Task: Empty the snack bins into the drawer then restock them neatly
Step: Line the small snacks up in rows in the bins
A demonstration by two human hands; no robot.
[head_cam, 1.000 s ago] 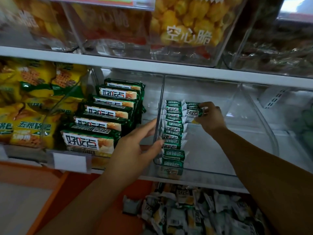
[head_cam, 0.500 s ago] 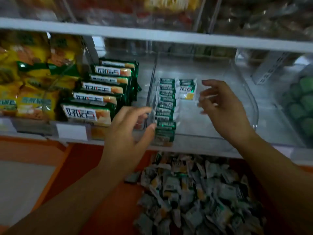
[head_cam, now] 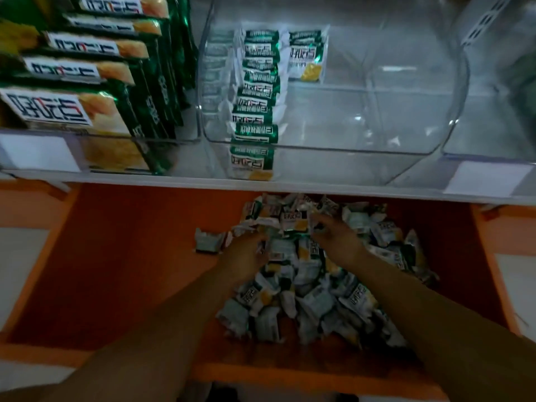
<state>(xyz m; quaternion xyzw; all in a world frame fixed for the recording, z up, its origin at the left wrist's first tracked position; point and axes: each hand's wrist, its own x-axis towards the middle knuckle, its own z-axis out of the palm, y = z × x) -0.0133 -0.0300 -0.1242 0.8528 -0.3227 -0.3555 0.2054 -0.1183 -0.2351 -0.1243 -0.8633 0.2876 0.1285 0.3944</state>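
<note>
A clear plastic bin (head_cam: 435, 82) stands on the white shelf, with a neat row of small green-and-white snack packets (head_cam: 258, 91) along its left side and one more packet (head_cam: 307, 56) beside the row. Below, an open orange drawer (head_cam: 116, 271) holds a loose pile of the same packets (head_cam: 319, 285). My left hand (head_cam: 246, 256) and my right hand (head_cam: 333, 236) are both down in the pile near its far end, fingers curled among the packets. Whether either hand grips a packet is hidden by blur and the pile.
A second bin on the left holds larger green snack packs (head_cam: 87, 76) stacked in a row. The white shelf edge (head_cam: 261, 184) with white price labels (head_cam: 487, 178) overhangs the drawer's back. One stray packet (head_cam: 207, 240) lies left of the pile.
Both hands have dropped from the clear bin on the shelf into the drawer's pile. The view has tilted down with them.
</note>
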